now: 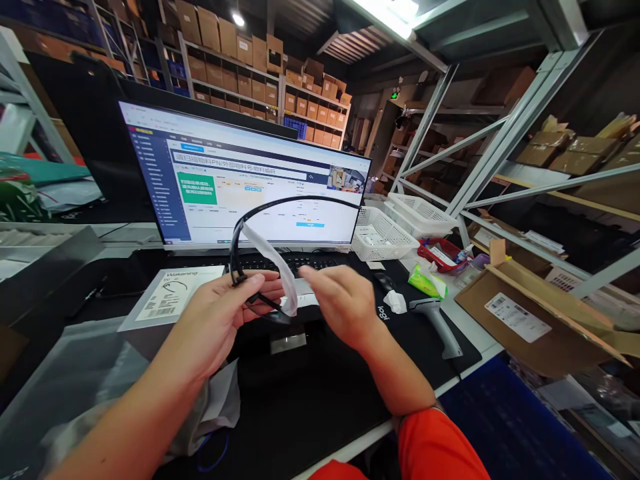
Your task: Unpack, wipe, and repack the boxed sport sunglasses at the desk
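Note:
My left hand (250,293) is closed on a thin black headband-like device (287,201), pinching one end between thumb and fingers. The rest of the band arcs up and right in front of the monitor. From its left part hangs a translucent white strip (275,260), reaching down past my left fingertips. My right hand (345,297) is just right of the strip, fingers stretched toward it and slightly blurred. Nothing shows in that hand; its palm side is hidden. Beyond my left wrist lies a white box (173,293) printed "Wakening" with a drawing of a curved band.
A lit monitor (250,180) stands behind a black keyboard (280,261). At right are a grey barcode scanner (437,323), crumpled white tissue (395,301), white baskets (383,233) and an open cardboard box (530,313). Clear plastic bags (75,373) lie at left.

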Motion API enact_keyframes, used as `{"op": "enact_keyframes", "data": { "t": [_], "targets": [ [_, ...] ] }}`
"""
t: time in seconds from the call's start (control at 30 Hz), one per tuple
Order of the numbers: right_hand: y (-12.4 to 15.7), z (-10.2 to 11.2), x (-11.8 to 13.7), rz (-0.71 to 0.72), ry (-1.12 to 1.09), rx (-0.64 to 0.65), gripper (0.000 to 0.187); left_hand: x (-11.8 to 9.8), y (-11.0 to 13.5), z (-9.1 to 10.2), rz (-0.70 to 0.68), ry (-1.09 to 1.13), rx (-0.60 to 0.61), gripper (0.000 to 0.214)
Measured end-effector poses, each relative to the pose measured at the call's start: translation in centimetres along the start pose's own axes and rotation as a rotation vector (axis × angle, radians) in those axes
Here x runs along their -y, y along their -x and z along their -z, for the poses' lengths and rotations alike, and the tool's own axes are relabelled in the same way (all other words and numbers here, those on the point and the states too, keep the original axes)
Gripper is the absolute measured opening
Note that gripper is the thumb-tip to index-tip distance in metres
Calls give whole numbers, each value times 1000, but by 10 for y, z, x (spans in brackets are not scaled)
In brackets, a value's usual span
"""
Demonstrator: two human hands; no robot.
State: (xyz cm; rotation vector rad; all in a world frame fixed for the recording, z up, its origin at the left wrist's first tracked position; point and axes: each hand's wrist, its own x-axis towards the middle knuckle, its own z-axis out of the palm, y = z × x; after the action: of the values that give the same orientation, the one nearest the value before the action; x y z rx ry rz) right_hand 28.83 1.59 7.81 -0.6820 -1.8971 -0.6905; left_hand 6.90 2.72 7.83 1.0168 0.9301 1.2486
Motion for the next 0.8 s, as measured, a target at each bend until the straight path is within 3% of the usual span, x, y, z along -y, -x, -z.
{"op": "enact_keyframes", "data": {
  "t": [0.1, 0.17, 0.23, 0.37, 0.43, 0.5, 0.6, 0.67, 0.73, 0.8],
  "targets": [
    [-6, 19, -6, -58, 208, -157, 80, -2, 3, -2, -15, -171, 2, 71],
    [-5, 23, -8, -133, 317, -142, 91, -2, 5, -6, -47, -323, 14, 71],
    [-1, 22, -7, -216, 294, 0, 96, -1, 8, -10, -81, -424, 6, 69],
    [5, 15, -2, -286, -79, 484, 95, 3, 8, -11, -182, -527, -78, 60],
    [3, 18, -2, -226, -326, 719, 87, 4, 7, -7, -215, -540, -87, 60],
    [0, 25, -8, -241, -464, 824, 71, 4, 6, -3, -227, -564, -70, 60],
    [-2, 36, -24, -522, -469, 631, 48, 5, 5, 1, -257, -649, -62, 58],
    [-2, 40, -34, -646, -548, 493, 48, 5, 4, 3, -294, -726, -52, 57],
    [-2, 39, -40, -631, -699, 478, 51, 5, 5, 3, -346, -839, -12, 57],
    [-2, 36, -40, -547, -760, 498, 40, 4, 6, 2, -407, -955, 30, 59]
  ]
}}
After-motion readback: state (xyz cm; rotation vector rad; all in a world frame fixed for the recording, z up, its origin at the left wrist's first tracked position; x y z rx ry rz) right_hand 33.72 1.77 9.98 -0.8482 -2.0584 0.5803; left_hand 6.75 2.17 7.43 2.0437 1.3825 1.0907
